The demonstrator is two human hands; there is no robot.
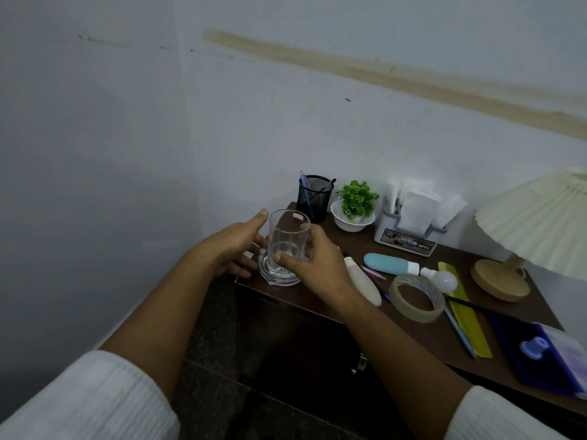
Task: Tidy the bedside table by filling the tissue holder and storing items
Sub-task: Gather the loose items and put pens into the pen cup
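Note:
A clear drinking glass stands at the near left corner of the dark wooden bedside table, set in or on a second clear glass piece. My right hand wraps around the glass from the right. My left hand sits beside it on the left, fingers spread, thumb near the rim. The grey tissue holder at the back holds white tissues. Loose on the table lie a white tube, a teal bottle, a bulb and a tape roll.
A black mesh pen cup and a small potted plant stand by the wall. A pleated lamp occupies the right. A yellow ruler, pens and a dark blue book lie at the right front.

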